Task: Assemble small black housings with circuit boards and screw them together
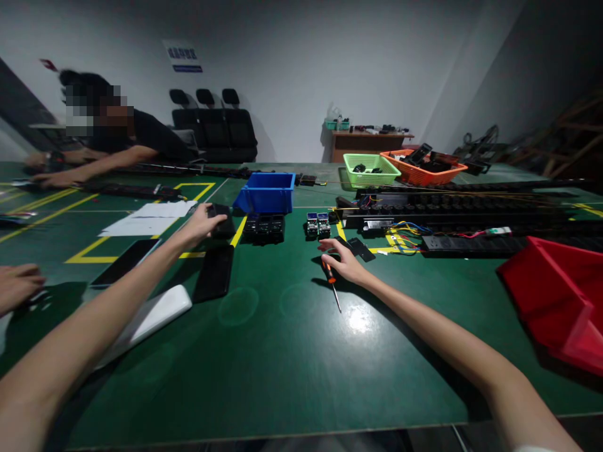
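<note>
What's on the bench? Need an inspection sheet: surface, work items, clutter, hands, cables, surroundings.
Surface: green tabletop, yellow markings, faint rings, glare near the screwdriver.
Work items: black block at the left hand; screwdriver at the right; two small modules beyond it.
Clutter: papers, white object, blue bin, red bin, green basket, orange basket.
Hands: left on the block; right at the screwdriver handle, grip unclear.
Cables: coloured wires loose by the long black parts; live or not, can't tell.
Surroundings: co-worker left, another hand at the left edge; black seats behind.
</note>
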`<action>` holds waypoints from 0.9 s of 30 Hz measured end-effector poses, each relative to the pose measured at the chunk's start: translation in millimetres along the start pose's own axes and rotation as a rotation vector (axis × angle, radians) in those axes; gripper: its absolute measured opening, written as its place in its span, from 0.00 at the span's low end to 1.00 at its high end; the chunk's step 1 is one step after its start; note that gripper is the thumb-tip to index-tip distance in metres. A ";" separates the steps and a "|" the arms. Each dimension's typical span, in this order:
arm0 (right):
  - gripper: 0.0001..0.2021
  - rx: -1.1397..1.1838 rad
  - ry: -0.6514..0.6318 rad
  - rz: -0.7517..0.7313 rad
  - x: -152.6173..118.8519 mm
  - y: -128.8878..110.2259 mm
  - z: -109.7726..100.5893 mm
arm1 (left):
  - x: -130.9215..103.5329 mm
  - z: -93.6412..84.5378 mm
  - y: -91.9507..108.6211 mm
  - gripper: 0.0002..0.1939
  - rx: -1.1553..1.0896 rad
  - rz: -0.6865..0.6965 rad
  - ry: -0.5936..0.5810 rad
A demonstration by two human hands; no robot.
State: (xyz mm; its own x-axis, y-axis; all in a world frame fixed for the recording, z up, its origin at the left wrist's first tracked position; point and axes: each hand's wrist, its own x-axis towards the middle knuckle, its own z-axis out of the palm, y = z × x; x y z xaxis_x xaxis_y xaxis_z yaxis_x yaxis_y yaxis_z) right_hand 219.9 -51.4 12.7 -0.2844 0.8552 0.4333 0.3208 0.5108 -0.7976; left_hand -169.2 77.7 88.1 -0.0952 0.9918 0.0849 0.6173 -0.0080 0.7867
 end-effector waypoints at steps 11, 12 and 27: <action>0.19 -0.024 -0.008 0.014 -0.5 3.0 -1.5 | 59.1 45.2 -12.3 0.31 0.651 0.128 -0.006; 0.19 -0.026 -0.007 0.015 -0.5 3.7 -1.6 | 62.7 49.4 -13.3 0.32 0.691 0.109 -0.034; 0.18 -0.010 -0.018 0.038 0.5 2.9 -1.1 | 70.9 67.6 -10.2 0.31 0.691 0.124 -0.178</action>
State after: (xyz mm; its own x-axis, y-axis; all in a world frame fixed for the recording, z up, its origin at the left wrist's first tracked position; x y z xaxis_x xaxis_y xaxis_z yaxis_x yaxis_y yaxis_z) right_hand 221.7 -49.4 11.1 -0.2877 0.8723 0.3954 0.3406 0.4790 -0.8090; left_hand -129.5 156.8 44.7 0.1000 0.9950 0.0012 0.9736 -0.0981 0.2063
